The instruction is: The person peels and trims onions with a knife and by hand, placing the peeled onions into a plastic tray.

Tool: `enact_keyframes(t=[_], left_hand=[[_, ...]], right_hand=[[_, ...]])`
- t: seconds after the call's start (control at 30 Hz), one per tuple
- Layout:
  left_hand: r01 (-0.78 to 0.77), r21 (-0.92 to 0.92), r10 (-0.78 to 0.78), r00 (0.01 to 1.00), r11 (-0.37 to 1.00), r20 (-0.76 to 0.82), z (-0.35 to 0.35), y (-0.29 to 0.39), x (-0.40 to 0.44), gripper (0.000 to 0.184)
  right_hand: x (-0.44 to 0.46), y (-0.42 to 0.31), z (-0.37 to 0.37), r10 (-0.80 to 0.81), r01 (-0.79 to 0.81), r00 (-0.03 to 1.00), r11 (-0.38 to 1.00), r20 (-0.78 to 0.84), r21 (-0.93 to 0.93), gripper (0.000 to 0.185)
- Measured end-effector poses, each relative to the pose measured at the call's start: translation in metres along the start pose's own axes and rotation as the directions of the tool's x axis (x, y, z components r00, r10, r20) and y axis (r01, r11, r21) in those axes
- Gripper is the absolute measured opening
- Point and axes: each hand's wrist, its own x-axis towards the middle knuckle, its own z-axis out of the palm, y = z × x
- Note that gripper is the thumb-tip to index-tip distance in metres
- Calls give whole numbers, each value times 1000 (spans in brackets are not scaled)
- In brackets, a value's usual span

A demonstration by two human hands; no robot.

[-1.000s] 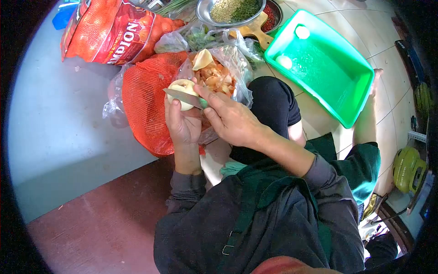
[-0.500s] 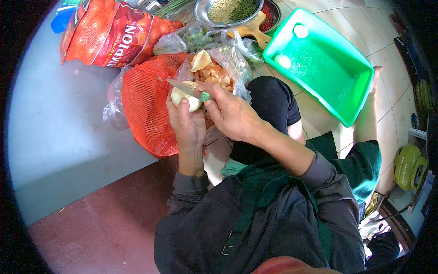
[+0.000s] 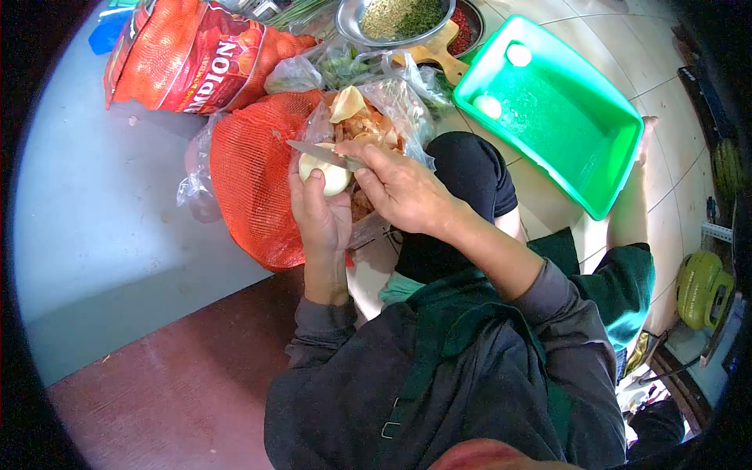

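Note:
A pale peeled onion [image 3: 332,179] rests in my left hand [image 3: 323,215], whose fingers and thumb close around its lower part. My right hand [image 3: 407,192] is closed on the handle of a knife [image 3: 321,152], with the blade lying across the top of the onion and its tip pointing left. The handle is mostly covered by my fingers. Just beyond both hands, brown onion skins [image 3: 374,129] fill a clear plastic bag [image 3: 407,110]. An orange mesh sack [image 3: 254,172] lies to the left, touching that bag.
A green basin [image 3: 572,125] with two white onions [image 3: 518,54] inside stands at the right. At the back are a full red-orange onion sack [image 3: 207,59], a metal bowl [image 3: 368,39] of chopped ingredients and a wooden board [image 3: 431,53]. A green gas cylinder [image 3: 699,290] stands far right.
The knife has turned slightly in my right hand, and its green handle part is now hidden by my fingers. The onion stays in my left hand.

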Motion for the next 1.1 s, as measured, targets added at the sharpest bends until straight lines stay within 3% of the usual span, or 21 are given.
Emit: enact_keyframes(t=[0.1,0.2,0.3,0.53,0.63,0.73,0.83,0.93,1.1], left_hand=[[10,16,-10,1000,1000,15,-3,-1,3,44],[54,21,-56,996,998,63,-10,-1,-2,43],[126,-55,-122,989,990,80,-11,-2,-2,44],[299,-279,-217,933,913,288,-19,5,-2,47],[279,-224,-214,937,934,276,-12,16,-5,47],[172,-58,-165,980,983,115,-20,11,2,46],[187,-105,-190,982,977,-19,-18,9,3,42],[202,-139,-192,978,970,83,-14,11,1,43],[121,87,-132,983,989,131,-17,11,2,47]], right_hand=[[0,4,0,57,-55,997,998,42,-37,31],[3,8,1,12,-14,998,1000,-57,-28,28],[6,8,-8,170,-170,985,984,-2,44,29],[8,14,-11,226,-224,974,973,-24,51,33],[10,18,-21,345,-346,938,938,45,31,36],[6,19,-19,242,-239,970,948,11,210,39],[1,4,-30,156,-207,965,948,213,242,41],[2,-6,-31,165,-193,949,978,270,82,42],[3,5,-20,16,-35,981,995,196,95,41]])
